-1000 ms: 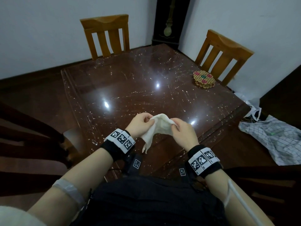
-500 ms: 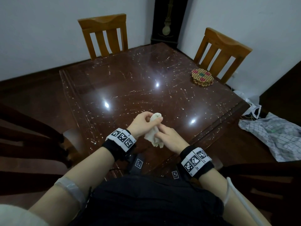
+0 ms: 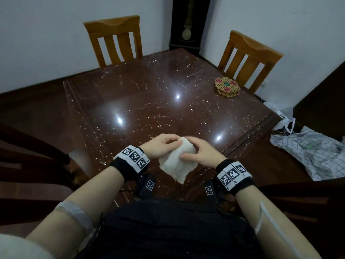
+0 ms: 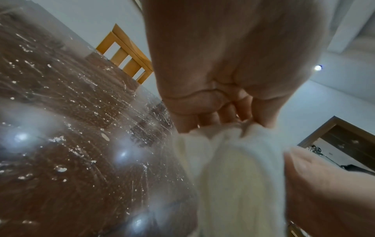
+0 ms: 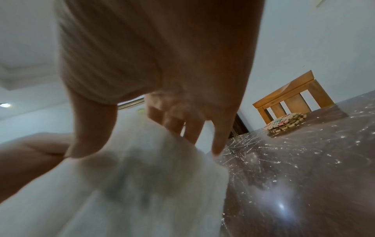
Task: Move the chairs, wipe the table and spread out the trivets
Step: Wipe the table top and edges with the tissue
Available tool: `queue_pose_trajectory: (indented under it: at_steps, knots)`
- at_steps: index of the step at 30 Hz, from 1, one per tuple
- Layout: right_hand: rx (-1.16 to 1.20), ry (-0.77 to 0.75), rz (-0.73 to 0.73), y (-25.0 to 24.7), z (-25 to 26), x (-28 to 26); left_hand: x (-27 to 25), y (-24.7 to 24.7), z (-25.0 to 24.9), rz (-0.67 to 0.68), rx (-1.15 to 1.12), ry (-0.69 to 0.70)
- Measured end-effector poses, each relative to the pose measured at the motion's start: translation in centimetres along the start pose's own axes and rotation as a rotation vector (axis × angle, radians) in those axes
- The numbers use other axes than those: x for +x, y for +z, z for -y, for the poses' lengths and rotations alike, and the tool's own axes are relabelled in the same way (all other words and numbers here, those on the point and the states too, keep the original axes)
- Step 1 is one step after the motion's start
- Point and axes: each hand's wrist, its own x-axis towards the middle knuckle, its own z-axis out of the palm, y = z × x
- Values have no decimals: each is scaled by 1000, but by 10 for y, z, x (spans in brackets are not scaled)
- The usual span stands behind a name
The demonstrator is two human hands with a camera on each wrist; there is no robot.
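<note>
Above the table's [image 3: 141, 101] near edge, both hands [image 3: 183, 148] pinch the cloth [image 3: 178, 162].

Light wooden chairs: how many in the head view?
2. One chair stands at the table's far left side, the other chair at its far right side behind the trivet stack. Dark shapes at the frame's edges may be more.

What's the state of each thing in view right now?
cloth: folded, held above the table by both hands
left hand: grips cloth
right hand: grips cloth
table: speckled with white bits
trivets: stacked, far right
chairs: two at the table's far sides
</note>
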Motion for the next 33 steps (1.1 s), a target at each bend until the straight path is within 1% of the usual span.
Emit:
queue_pose_trajectory:
  at_steps: [2, 4, 6, 9, 13, 15, 16, 17, 18, 20, 23, 25, 27, 29, 31, 33]
  knots:
    - [62, 83, 86, 2, -5, -1, 0, 2, -1, 18, 47, 5]
    - [59, 136, 72, 4, -11, -3, 1, 4, 2, -12, 135, 10]
    - [-7, 176, 27, 5, -18, -4, 3, 7, 9, -85, 193, 4]
    - [-116, 274, -89, -4, -31, -8, 4, 8, 20, -229, 153, -100]
    - [-415, 406, -326, -33, -41, -18, -1, 5, 34, -342, 109, -229]
    - [-503, 429, -443, -47, -48, -18, -3, 5, 44, -391, 64, -289]
    - [-507, 424, -466, -51, -53, -16, -4, 6, 50, -410, 42, -321]
    - [-480, 407, -448, -52, -58, -12, -5, 8, 54, -424, 24, -348]
    - [-442, 386, -392, -52, -62, -8, -5, 10, 58, -435, 11, -372]
    - [-419, 365, -224, -42, -76, 3, -6, 15, 67, -457, -7, -413]
    - [-598, 393, -16, -20, -106, 22, -13, 22, 80, -502, -38, -461]
    - [-734, 390, 71, -7, -123, 33, -21, 24, 88, -543, -41, -488]
    - [-780, 358, 107, 3, -134, 41, -30, 26, 96, -606, -54, -507]
    - [-771, 332, 111, 8, -140, 47, -41, 29, 103, -673, -77, -531]
    - [-766, 304, 98, 12, -144, 53, -53, 31, 109, -739, -92, -558]
    - [-788, 239, 54, 16, -147, 57, -64, 32, 112, -808, -91, -577]
